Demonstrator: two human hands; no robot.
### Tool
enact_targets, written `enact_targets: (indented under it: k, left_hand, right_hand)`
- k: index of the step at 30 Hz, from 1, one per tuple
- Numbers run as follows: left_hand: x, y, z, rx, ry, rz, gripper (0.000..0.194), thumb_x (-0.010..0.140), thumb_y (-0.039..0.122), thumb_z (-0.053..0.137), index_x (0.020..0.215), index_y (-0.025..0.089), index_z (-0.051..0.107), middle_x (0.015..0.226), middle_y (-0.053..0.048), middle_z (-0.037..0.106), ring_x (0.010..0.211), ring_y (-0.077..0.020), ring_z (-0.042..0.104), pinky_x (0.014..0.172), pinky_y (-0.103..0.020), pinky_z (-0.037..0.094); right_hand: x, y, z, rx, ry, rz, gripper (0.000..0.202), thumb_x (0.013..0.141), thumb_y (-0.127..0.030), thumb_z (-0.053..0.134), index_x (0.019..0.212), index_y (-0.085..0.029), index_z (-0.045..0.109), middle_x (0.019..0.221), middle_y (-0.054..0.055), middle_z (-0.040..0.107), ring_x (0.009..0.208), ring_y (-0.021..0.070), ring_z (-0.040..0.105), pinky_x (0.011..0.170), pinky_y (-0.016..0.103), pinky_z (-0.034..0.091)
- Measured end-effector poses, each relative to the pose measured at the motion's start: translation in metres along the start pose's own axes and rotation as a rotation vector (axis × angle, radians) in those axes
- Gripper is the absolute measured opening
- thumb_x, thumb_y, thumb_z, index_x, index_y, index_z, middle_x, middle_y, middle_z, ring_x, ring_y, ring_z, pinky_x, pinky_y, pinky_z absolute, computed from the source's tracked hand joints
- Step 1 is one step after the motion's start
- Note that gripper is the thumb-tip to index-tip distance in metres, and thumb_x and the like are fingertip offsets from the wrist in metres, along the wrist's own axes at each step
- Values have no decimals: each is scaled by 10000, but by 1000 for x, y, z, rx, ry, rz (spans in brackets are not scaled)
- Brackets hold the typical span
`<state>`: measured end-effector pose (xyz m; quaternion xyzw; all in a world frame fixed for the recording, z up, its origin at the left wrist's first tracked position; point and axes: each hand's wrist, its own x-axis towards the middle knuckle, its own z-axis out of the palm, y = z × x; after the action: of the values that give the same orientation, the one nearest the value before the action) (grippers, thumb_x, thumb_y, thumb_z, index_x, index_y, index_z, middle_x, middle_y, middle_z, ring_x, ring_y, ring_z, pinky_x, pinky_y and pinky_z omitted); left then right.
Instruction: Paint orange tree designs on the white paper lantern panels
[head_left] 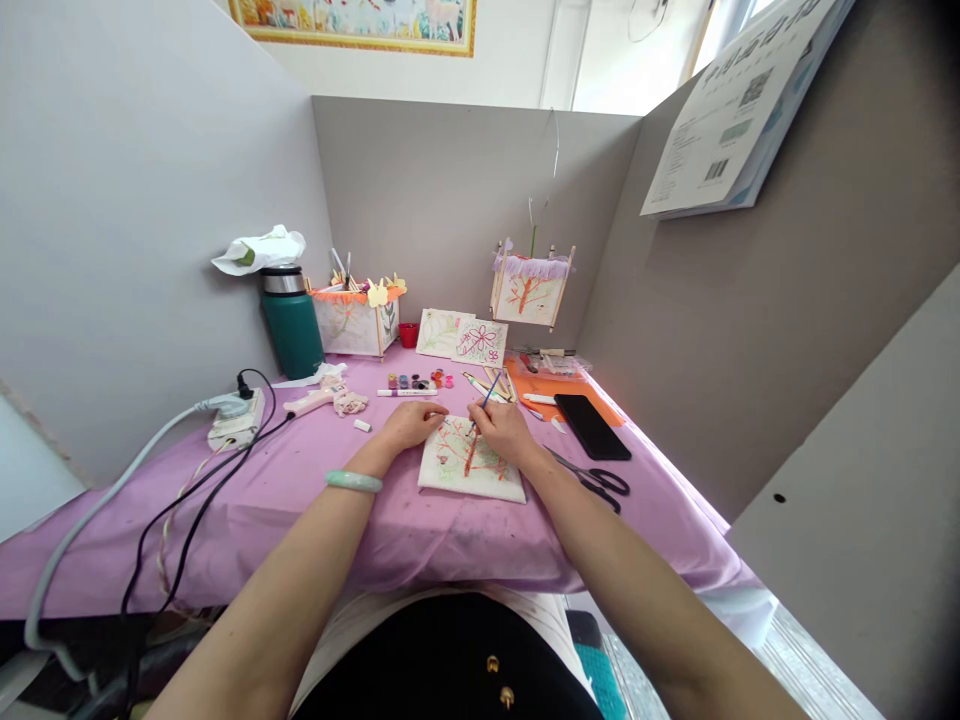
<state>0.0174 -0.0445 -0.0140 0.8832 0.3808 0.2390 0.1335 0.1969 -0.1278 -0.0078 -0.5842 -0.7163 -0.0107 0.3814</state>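
A white padded-looking square panel [491, 485] lies flat on the table before me, drawn with an orange-red tree and green and red marks. My left hand [411, 426] has its fingers bent together at the panel's upper left corner, holding that edge. In my right hand [501, 430] is a thin paintbrush [491, 386] with a blue handle, pinched between the fingers and tilted. Its tip points down at the upper middle of the drawing; the fingers partly hide it. Small paint pots [416, 381] stand just beyond the panel, behind a purple-and-white marker [406, 393].
On the right lie black scissors [600, 478], a black phone [592, 427] and an orange sheet [604, 396]. A green bottle [291, 325], a pen box [349, 330] and a power strip [236, 420] with cables stand left. A decorated lantern [531, 292] hangs at the back.
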Motion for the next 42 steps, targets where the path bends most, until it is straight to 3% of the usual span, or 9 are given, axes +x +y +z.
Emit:
enact_targets:
  k: [8, 42]
  left_hand:
    - [0, -1, 0, 3, 2, 7, 352, 791, 327, 421, 1021, 209, 661, 1018, -33, 671, 879, -176, 600, 823, -268, 430]
    - [1, -2, 1, 2, 15, -5, 359, 787, 312, 419, 1022, 196, 664, 983, -49, 681, 863, -179, 607, 842, -274, 430]
  right_hand:
    - [2, 3, 2, -26, 51, 10, 305, 887, -336, 362, 742, -197, 591, 658, 6, 627, 664, 117, 580, 627, 204, 343]
    - [-2, -4, -3, 74, -136, -79, 273, 871, -331, 404, 754, -182, 599, 645, -13, 615, 618, 96, 540, 605, 193, 336]
